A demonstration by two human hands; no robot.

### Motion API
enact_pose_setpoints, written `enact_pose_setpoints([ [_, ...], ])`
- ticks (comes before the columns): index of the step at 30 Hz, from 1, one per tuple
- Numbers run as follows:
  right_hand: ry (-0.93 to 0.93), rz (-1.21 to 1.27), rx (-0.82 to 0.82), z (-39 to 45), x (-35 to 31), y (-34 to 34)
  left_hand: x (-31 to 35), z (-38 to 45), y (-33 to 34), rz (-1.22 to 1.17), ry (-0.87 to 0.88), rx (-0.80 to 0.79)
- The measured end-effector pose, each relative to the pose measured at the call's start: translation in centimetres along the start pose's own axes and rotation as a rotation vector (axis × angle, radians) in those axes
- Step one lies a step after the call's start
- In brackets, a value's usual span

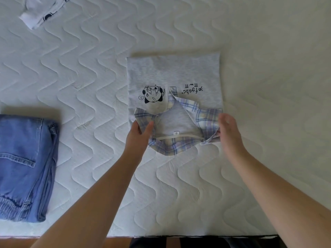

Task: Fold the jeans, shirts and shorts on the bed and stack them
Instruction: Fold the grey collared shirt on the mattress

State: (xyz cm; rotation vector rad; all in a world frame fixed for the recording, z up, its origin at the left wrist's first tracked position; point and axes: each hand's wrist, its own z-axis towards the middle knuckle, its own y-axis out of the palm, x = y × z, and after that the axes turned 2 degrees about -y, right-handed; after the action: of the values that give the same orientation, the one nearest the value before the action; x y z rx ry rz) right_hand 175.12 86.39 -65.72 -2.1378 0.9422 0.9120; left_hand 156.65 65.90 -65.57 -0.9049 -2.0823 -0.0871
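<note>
Head view — left hand [141, 130] and right hand [228, 127], arms outstretched, each pinching the shirt [173, 76] collar.

**Setting: bedroom in a home**

Work surface is a bare mattress [197, 185], white, quilted in a wavy stitch pattern, no sheet on it. It fills nearly the whole view. Household clothing lies on it: folded blue jeans [25, 163] at near left, a grey printed shirt with plaid collar [172, 76] at centre, a white garment [38, 12] at far left. Along the near mattress edge a strip of brown wooden floor [116, 242] shows.
</note>
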Motion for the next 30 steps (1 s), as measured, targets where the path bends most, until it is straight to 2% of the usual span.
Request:
enact_pose_setpoints([
  [4,0.023,0.003,0.053,1.5,-0.9,1.8,1.6,1.6,1.0,-0.027,-0.096,0.112],
  [6,0.072,0.033,0.075,2.1,-1.4,2.4,1.6,2.2,1.4,0.029,-0.022,0.095],
  [9,0.099,0.076,0.016,2.1,-1.2,2.7,1.5,2.5,1.9,0.181,0.100,-0.063],
  [11,0.019,0.067,0.011,1.6,-0.8,2.7,1.4,2.7,2.3,0.342,0.158,-0.168],
  [13,-0.091,-0.017,0.006,1.2,-0.8,2.9,1.0,2.9,2.8,0.604,0.265,-0.245],
  [15,-0.161,-0.134,-0.058,1.0,-0.5,3.0,0.5,2.9,3.4,0.776,0.365,-0.263],
  [18,-0.219,-0.369,-0.232,0.9,-0.1,3.5,-0.5,2.9,3.9,0.746,0.384,-0.252],
  [22,-0.326,-0.706,-0.399,1.1,-0.5,4.1,-1.5,2.8,3.5,0.785,0.429,-0.337],
  [27,-0.379,-0.868,-0.474,2.1,-1.6,4.4,-0.7,3.0,3.1,0.525,0.258,-0.127],
  [30,-0.375,-0.893,-0.442,3.2,-2.0,5.0,-0.2,3.6,2.9,0.497,0.213,-0.110],
])
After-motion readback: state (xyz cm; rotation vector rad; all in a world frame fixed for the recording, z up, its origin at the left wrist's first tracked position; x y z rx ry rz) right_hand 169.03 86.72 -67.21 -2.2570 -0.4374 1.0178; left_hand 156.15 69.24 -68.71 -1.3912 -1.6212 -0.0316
